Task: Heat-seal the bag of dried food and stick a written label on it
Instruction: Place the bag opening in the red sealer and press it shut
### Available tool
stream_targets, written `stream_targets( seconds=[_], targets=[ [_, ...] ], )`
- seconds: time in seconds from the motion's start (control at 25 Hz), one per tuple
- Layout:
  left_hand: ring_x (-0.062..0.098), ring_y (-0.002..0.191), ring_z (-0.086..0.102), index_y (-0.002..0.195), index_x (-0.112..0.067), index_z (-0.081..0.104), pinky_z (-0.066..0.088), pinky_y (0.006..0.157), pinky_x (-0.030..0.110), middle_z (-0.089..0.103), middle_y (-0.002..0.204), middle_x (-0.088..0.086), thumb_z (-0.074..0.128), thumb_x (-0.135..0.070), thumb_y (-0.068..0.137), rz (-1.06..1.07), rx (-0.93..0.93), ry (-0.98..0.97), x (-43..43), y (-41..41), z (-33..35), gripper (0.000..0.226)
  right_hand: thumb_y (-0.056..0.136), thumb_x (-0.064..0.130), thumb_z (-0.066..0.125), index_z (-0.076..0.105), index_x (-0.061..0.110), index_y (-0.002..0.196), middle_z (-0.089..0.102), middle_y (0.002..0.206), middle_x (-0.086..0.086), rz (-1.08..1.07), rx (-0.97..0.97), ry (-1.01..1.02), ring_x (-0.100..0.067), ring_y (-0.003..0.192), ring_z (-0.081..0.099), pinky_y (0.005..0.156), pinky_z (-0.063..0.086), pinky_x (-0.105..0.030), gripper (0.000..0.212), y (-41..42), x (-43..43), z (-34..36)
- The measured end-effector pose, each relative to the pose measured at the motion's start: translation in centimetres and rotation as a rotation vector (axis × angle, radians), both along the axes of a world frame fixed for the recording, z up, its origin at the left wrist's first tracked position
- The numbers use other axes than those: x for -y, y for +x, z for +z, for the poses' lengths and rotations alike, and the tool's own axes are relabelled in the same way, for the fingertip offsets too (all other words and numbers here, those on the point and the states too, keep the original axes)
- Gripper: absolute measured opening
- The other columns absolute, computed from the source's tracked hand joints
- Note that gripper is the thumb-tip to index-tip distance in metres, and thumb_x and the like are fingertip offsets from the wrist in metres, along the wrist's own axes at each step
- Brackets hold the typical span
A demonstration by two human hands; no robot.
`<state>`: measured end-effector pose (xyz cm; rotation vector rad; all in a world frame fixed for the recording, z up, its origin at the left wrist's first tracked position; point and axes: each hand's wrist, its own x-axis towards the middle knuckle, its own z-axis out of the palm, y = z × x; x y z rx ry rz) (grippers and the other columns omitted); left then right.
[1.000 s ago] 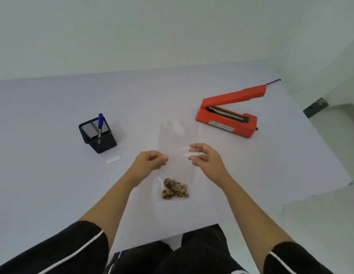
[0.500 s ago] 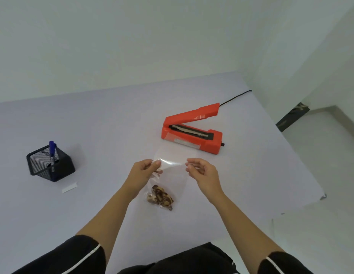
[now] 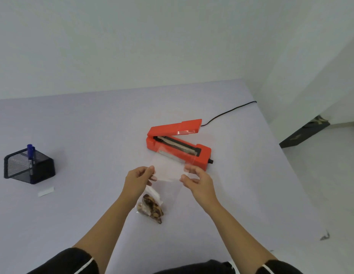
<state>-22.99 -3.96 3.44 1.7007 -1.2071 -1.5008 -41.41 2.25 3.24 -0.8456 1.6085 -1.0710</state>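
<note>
A clear plastic bag [image 3: 168, 170] with brown dried food [image 3: 151, 208] at its bottom hangs between my hands above the table. My left hand [image 3: 139, 177] pinches the bag's left edge and my right hand [image 3: 198, 180] pinches its right edge. The bag's open top reaches the front of the orange heat sealer [image 3: 178, 145], whose lid stands raised. A small white label [image 3: 46, 191] lies on the table at the left. A blue pen [image 3: 30, 155] stands in a black mesh holder [image 3: 28, 167].
The sealer's black cord [image 3: 229, 112] runs to the table's far right corner. The table [image 3: 93, 125] ends at the right with a drop to the floor. A white wall stands behind it.
Both hands have lifted the bag and carried it forward and right, so its open top now overlaps the sealer's front. The view has shifted right.
</note>
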Motion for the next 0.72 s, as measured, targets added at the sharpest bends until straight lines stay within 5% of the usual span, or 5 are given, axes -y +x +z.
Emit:
stream_targets(
  seconds=[0.32, 0.72],
  targets=[
    [0.017, 0.057, 0.056, 0.077, -0.008, 0.069, 0.048, 0.064, 0.027, 0.067, 0.068, 0.004, 0.058, -0.026, 0.091, 0.094, 0.091, -0.008, 1.1, -0.7, -0.1, 0.025, 0.082, 0.013, 0.068, 0.064, 0.027, 0.081, 0.068, 0.086, 0.004, -0.050, -0.045, 0.031, -0.014, 0.080, 0.067, 0.081, 0.057, -0.037, 0.015, -0.3, 1.7, -0.7],
    [0.017, 0.057, 0.056, 0.077, -0.006, 0.070, 0.049, 0.064, 0.026, 0.068, 0.066, 0.002, 0.058, -0.027, 0.090, 0.041, 0.118, 0.048, 2.2, -1.3, -0.5, 0.028, 0.082, 0.017, 0.069, 0.065, 0.026, 0.082, 0.069, 0.086, 0.005, -0.056, -0.063, 0.042, -0.011, 0.083, 0.067, 0.079, 0.056, -0.031, 0.010, -1.1, 2.0, -1.1]
  ],
)
